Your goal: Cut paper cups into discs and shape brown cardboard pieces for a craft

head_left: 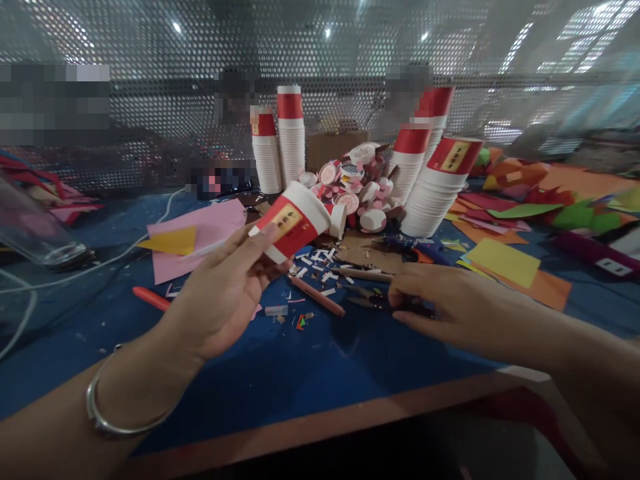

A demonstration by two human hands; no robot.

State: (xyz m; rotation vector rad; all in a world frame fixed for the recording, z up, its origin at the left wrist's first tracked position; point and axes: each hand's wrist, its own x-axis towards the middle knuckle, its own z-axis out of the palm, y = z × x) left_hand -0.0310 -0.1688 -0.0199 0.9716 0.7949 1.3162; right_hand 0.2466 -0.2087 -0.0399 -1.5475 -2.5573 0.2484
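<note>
My left hand (225, 293) is closed around a red and white paper cup (295, 223) with a yellow label. It holds the cup tilted above the table, the wide rim towards the upper right. Lower right of the cup, my right hand (440, 300) has its fingers curled over the dark handles of small scissors (367, 298). The scissors lie low over the table with their blades pointing left and apart. Between the hands are a pinkish-brown pen-like stick (317, 295) and scattered paper scraps (320, 260).
Cup stacks (267, 160) rise at the back left, and more stacks (434, 193) at the right. A heap of cut cup bottoms (350, 187) sits between them. Pink paper (200, 233), yellow paper (505, 262), a clear container (40, 227) and a white cable (105, 265) lie around.
</note>
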